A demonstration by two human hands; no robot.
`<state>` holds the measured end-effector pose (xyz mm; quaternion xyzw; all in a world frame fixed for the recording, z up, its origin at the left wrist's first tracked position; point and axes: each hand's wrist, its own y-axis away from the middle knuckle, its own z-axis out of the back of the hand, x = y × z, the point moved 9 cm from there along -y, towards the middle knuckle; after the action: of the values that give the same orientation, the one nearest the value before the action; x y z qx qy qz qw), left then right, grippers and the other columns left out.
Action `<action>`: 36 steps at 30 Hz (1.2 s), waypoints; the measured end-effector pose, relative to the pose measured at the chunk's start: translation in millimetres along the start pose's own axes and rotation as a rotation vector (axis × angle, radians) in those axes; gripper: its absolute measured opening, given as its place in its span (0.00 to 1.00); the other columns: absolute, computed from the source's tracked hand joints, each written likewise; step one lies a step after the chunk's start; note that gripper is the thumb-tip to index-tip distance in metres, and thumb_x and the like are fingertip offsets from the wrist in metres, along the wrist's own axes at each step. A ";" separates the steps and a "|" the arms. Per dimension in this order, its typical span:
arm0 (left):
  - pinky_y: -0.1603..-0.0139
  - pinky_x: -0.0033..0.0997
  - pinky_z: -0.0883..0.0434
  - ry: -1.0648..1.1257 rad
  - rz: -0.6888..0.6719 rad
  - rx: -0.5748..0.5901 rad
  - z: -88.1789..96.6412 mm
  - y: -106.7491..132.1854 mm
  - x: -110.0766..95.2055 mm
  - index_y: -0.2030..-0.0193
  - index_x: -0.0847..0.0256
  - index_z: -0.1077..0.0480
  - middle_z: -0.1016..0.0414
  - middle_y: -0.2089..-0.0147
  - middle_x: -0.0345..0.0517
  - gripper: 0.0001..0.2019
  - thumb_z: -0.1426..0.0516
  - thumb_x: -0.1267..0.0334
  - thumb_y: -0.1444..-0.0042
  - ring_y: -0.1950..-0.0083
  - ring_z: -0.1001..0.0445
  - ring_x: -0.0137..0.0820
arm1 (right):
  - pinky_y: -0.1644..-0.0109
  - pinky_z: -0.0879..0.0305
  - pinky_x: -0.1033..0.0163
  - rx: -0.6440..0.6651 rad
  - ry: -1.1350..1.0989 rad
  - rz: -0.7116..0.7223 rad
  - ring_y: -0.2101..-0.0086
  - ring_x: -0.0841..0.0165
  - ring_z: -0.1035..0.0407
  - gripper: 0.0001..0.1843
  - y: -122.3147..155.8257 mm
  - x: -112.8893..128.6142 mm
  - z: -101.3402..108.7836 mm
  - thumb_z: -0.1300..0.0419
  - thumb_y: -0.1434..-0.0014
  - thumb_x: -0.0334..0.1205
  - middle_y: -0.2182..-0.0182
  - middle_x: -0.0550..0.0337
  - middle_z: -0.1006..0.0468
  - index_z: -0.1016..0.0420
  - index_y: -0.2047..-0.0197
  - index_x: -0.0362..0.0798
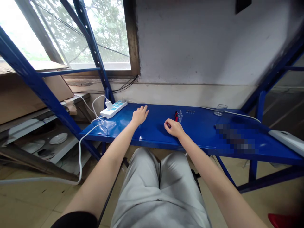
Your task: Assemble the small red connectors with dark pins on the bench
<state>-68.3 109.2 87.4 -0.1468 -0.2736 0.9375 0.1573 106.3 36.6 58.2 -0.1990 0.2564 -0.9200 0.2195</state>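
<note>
Dark piece point(168, 125): one, small, kind not legible; in the right hand point(175, 127), over the near part of the blue worktop point(154, 128). Clock taken from this hand, twelve straight away from the wearer.

Right hand: fingers curled closed about the piece, a compact hold presumably suited to something so slight.

Red-black item point(176, 116) and clear holder point(180, 116): side by side at one o'clock, just beyond the knuckles; probably put there for short reach. Both stand partly between the right hand and the next lot.

Small bits point(190, 111): several, between one and two o'clock, set out in an orderly group, likely so each can be picked singly. Too small to identify.

Left hand point(140, 115): ten o'clock, palm down, fingers spread, nothing grasped; whether it bears on the surface cannot be told.

Glass point(220, 109): two o'clock, near the back edge, well apart.

Blurred object point(235, 136): three o'clock, pixelated, unidentifiable; occupies much of that side.

Power strip point(114, 108): ten o'clock, beyond the left hand, one plug point(109, 104) seated; apparently set aside to leave the middle free. Its cable point(80, 158) drops over the left end.

White case point(287, 142): three o'clock, far end, cut by the frame.

Wall point(190, 44): twelve. Window point(109, 34): eleven.
</note>
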 end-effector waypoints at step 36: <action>0.85 0.19 0.45 1.356 0.334 0.177 -67.1 36.9 -47.0 0.59 0.67 0.33 0.25 0.65 0.51 0.15 0.49 0.56 0.43 0.83 0.33 0.19 | 0.71 0.49 0.66 0.045 0.092 -0.038 0.70 0.68 0.32 0.21 -4.3 -7.7 -9.3 0.64 0.36 0.48 0.67 0.56 0.26 0.34 0.62 0.49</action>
<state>-9.3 93.2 21.5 -0.7254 -0.0116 0.6697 0.1587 106.9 47.3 51.3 -0.1561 0.2417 -0.9378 0.1944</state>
